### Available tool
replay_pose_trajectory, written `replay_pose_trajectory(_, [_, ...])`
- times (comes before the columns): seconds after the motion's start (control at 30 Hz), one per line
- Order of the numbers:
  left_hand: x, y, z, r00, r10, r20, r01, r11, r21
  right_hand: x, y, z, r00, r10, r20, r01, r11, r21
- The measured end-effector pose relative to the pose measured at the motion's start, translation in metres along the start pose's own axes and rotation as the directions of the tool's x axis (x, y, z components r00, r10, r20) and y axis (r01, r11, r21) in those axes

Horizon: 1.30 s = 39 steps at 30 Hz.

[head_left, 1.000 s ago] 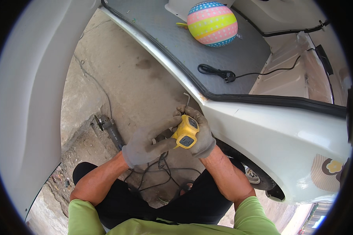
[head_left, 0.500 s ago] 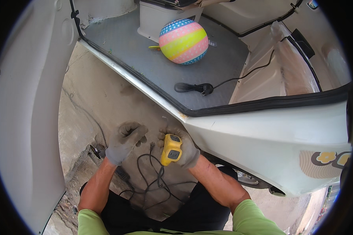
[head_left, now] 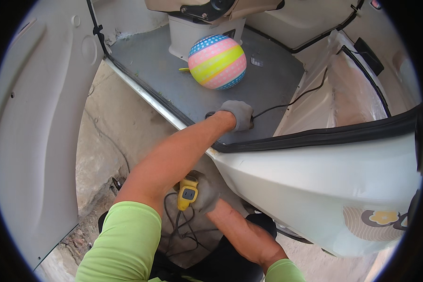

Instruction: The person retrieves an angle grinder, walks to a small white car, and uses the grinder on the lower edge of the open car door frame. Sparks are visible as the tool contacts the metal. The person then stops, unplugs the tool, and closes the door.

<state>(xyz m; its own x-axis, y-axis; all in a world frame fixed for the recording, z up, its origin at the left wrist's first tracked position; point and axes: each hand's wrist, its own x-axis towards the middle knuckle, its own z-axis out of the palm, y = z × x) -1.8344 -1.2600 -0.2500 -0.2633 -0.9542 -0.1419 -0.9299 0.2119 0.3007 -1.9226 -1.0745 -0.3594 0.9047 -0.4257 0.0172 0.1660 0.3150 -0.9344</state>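
Note:
My left hand [head_left: 238, 114], in a grey work glove, reaches over the vehicle floor with its fingers closed round the plug end of a black power cord [head_left: 289, 105]. The glove hides most of the plug, and only a dark end shows below it. Part of the bundled cord [head_left: 209, 114] sticks out left of my wrist. Lower down, my gloved right hand [head_left: 205, 193] grips a yellow extension-cord outlet block [head_left: 187, 193], its slotted face turned up. My left forearm passes just above this block. A black cable [head_left: 177, 221] runs down from it.
A striped, dotted ball [head_left: 217, 62] rests on the grey vehicle floor [head_left: 150, 61] before a seat base [head_left: 178, 35]. The black-sealed door sill [head_left: 148, 101] crosses between my hands. An open door panel [head_left: 37, 127] stands at the left. Tangled cable lies on the ground between my legs.
My left hand has moved from beside the outlet block up and right into the vehicle, closing on the plug. My right hand, still gripping the block, has shifted slightly left and down.

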Motion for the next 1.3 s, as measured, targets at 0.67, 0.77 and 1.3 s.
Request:
replay_pose_trajectory(0.67, [-0.089, -0.005, -0.113, 0.964, -0.043, 0.262, 0.183, 0.821, -0.540, 0.032, -0.007, -0.024, 0.898, 0.306, -0.315, 0.144, 0.474, 0.869])
replay_pose_trajectory(0.77, [-0.131, -0.010, -0.125, 0.977, -0.003, 0.212, 0.143, 0.747, -0.649, 0.035, -0.009, -0.033, 0.936, 0.154, -0.318, 0.167, 0.599, 0.783])
replay_pose_trajectory(1.3, [-0.200, 0.015, -0.086, 0.956, -0.243, -0.166, 0.105, 0.809, -0.578, 0.041, -0.039, -0.015, 0.920, -0.046, -0.389, 0.345, 0.567, 0.748])
